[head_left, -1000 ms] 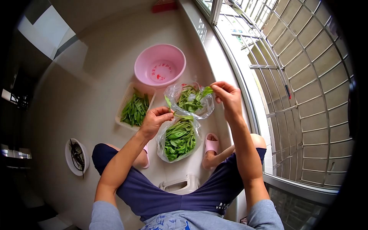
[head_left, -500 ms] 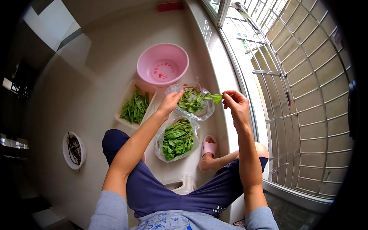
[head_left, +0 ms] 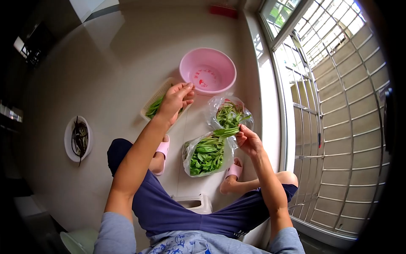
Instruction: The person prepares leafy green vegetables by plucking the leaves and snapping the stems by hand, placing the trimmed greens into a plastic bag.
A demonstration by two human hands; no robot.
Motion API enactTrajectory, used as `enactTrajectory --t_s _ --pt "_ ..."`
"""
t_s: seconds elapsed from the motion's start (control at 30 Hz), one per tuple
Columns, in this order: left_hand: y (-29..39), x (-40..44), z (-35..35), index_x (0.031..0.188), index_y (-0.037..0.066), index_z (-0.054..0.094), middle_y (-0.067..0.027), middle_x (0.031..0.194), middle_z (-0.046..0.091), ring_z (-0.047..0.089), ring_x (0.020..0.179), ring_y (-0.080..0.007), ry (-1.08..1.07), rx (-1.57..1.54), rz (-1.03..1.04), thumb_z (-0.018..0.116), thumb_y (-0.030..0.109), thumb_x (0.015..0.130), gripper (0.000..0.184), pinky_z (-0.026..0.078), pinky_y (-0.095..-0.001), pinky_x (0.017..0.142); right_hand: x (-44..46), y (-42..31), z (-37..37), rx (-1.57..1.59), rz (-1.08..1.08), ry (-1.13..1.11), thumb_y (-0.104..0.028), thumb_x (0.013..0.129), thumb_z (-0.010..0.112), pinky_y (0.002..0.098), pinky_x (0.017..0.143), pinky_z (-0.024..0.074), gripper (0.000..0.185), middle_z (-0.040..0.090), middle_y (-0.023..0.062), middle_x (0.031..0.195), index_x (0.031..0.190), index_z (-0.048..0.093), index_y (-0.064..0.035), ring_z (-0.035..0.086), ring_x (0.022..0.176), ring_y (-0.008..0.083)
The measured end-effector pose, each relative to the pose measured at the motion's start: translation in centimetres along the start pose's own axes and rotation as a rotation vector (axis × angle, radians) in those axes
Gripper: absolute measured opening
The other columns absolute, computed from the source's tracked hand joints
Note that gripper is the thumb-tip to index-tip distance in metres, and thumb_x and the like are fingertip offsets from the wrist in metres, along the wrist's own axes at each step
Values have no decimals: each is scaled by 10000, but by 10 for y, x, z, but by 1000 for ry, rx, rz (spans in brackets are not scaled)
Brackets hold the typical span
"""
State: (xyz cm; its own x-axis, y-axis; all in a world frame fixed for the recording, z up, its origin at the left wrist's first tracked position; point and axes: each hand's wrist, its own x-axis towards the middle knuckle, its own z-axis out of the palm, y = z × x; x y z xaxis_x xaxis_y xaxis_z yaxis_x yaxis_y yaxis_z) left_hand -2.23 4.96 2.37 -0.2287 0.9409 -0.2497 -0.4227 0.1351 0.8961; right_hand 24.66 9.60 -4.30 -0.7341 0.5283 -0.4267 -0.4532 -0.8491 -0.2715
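Note:
My right hand (head_left: 249,142) pinches a green leafy stem (head_left: 226,132) above the lower plastic bag of leafy greens (head_left: 207,156). Behind it lies a second clear bag with stems and leaves (head_left: 229,113). My left hand (head_left: 175,100) is raised over the cream basket (head_left: 148,101), near the pink basin; its fingers are curled together, and whether anything is between them is too small to make out. The left hand and forearm partly cover the basket and its green leaves (head_left: 154,107).
A pink basin (head_left: 228,70) stands at the back. On the left is a white bowl (head_left: 69,142) with dark, thin strands. A window ledge and metal grille (head_left: 338,127) run along the right. A stool (head_left: 203,204) and pink slippers (head_left: 164,146) are near my legs.
The view has turned left. My right hand has brought its stem down and nearer the lower bag. My left hand has moved away from the bags to over the basket.

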Motion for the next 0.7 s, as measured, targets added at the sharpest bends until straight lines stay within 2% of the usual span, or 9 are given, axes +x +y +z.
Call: enactTrajectory --t_s 0.27,0.33,0.37,0.4,0.47,0.5,0.63,0.7 --pt "20 -20 -44 917 50 520 -19 905 520 469 836 -101 39 -63 55 482 234 802 220 396 -256 721 36 51 25 318 61 -20 -71 798 483 131 430 368 106 503 41 665 826 532 19 440 560 87" --pt "16 -23 -47 920 50 519 -17 899 519 470 833 -83 -34 221 -27 491 234 797 223 403 -246 692 41 60 26 338 61 -28 -71 799 483 130 429 365 105 501 41 669 826 531 18 436 562 86" --pt "9 -25 -48 876 48 539 -6 840 538 483 779 -67 -49 421 -11 514 258 785 231 401 -224 650 42 63 27 359 52 -37 -70 799 483 129 429 362 103 498 41 673 826 531 17 432 565 86" --pt "6 -29 -48 876 48 539 -6 840 538 483 779 -67 -51 419 -9 514 258 785 231 401 -224 650 43 65 29 357 49 -36 -70 799 483 129 429 362 103 498 41 673 826 531 17 432 565 86" --pt "-1 -37 -45 816 49 565 3 761 562 492 691 -65 -255 537 -277 535 289 769 246 389 -204 614 40 67 34 380 13 -70 -64 797 484 131 440 375 98 495 45 681 826 530 18 442 580 90" --pt "-4 -41 -42 727 34 588 -17 645 574 500 583 -68 -277 553 -258 574 328 734 295 380 -201 558 36 68 41 367 -25 -73 -56 791 492 138 458 397 94 494 49 681 834 527 19 455 598 98" --pt "-8 -52 -34 752 43 603 -32 658 588 532 617 -78 -372 629 -415 605 357 706 317 387 -194 571 30 65 38 265 -135 -1 -109 819 461 132 473 402 123 474 54 642 870 531 -20 430 555 82" --pt "-20 -52 -31 781 47 604 -39 690 598 551 655 -97 -362 374 -412 593 378 710 339 403 -211 598 27 65 37 218 -161 8 -114 819 462 131 471 403 126 476 54 644 871 531 -23 431 549 81"
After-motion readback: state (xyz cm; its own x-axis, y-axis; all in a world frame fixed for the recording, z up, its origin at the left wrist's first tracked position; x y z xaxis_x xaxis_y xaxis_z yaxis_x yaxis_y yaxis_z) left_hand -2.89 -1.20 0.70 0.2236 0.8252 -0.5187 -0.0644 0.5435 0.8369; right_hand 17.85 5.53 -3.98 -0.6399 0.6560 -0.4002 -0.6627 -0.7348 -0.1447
